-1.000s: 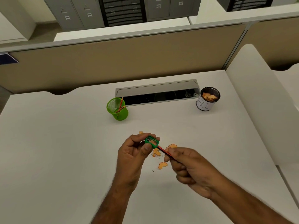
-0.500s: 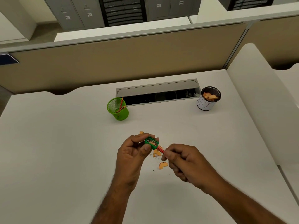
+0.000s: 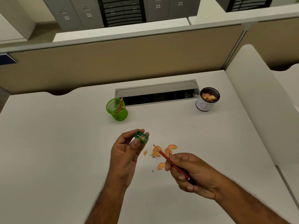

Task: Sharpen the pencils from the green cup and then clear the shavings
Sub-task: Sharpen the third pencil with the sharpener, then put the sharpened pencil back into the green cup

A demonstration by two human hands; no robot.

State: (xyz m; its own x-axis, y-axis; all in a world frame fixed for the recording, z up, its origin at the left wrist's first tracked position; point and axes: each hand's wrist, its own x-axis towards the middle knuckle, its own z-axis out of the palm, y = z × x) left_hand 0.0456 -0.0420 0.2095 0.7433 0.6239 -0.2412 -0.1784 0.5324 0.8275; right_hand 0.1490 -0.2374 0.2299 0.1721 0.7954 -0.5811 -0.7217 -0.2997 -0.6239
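My left hand (image 3: 127, 152) pinches a small green sharpener (image 3: 141, 137) between thumb and fingers. My right hand (image 3: 191, 172) grips a red pencil (image 3: 168, 160), its sharpened tip pointing up-left and clear of the sharpener. Orange shavings (image 3: 163, 151) lie scattered on the white desk (image 3: 56, 151) between the two hands. Behind them the green mesh cup (image 3: 116, 109) stands upright with a few pencils leaning inside.
A dark cup with a white label (image 3: 207, 99) holds shavings at the back right. An open cable tray (image 3: 157, 94) is set into the desk behind the cups. A beige partition (image 3: 129, 62) rises beyond, and a white side panel (image 3: 258, 102) borders the right.
The pencil has come out of the sharpener. My right hand has drawn back to the right and down with it; my left hand has shifted slightly left.
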